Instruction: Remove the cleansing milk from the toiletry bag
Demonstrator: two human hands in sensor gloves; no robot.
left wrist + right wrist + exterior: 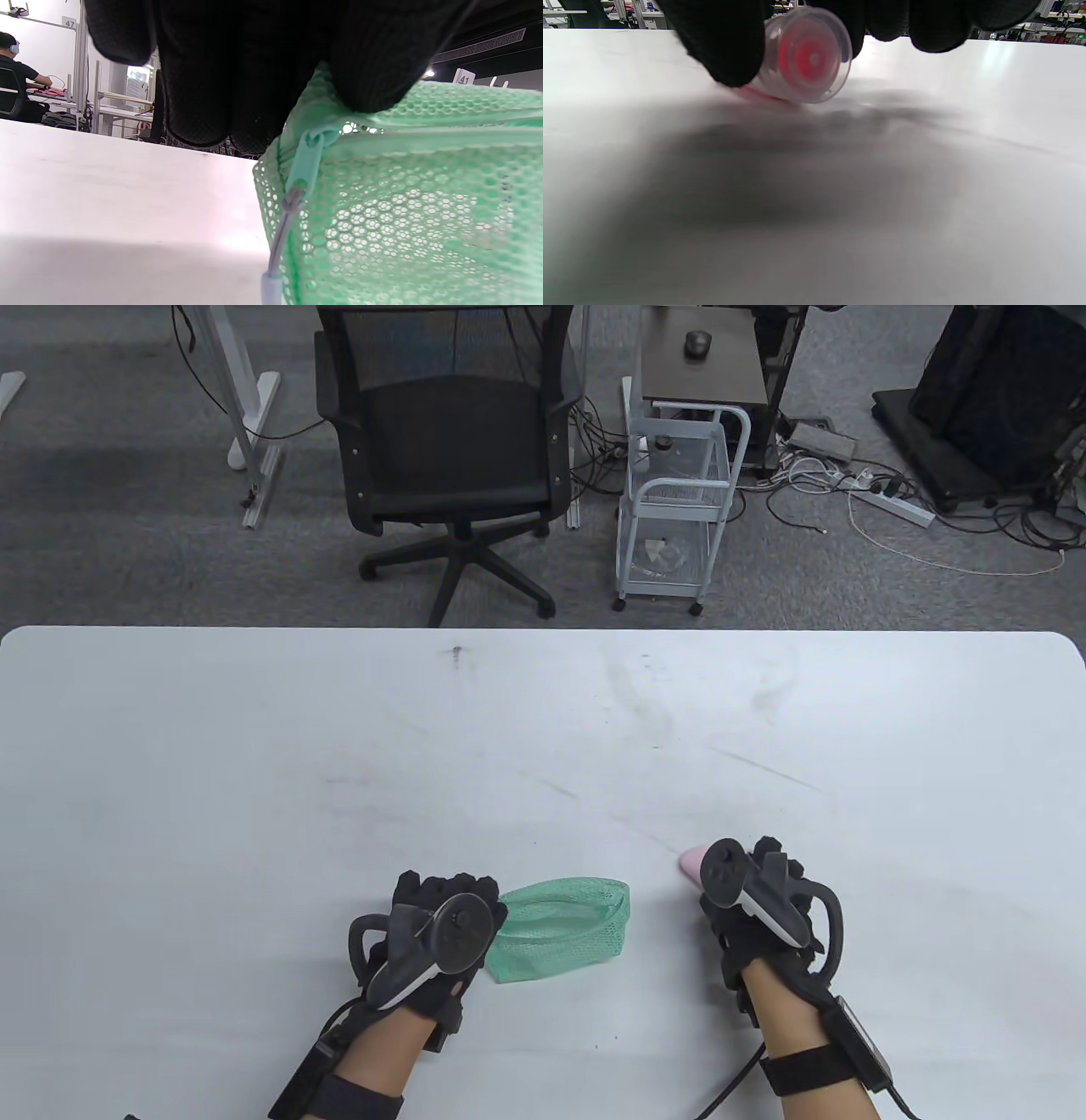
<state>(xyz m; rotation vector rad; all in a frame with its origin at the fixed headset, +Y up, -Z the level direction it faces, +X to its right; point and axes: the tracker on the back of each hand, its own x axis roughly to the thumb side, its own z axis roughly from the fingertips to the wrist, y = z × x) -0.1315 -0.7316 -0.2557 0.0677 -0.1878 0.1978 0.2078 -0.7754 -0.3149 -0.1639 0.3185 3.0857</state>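
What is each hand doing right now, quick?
Left hand: fingers grip the green mesh toiletry bag at its zipper end.
Right hand: fingers hold the pink cleansing milk bottle low at the table.

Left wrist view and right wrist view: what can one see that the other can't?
Only the left wrist view shows the green mesh toiletry bag and its zipper pull, with the left hand gripping the bag's top. Only the right wrist view shows the right hand holding the cleansing milk low over the table. Both show black gloved fingers and the white table.
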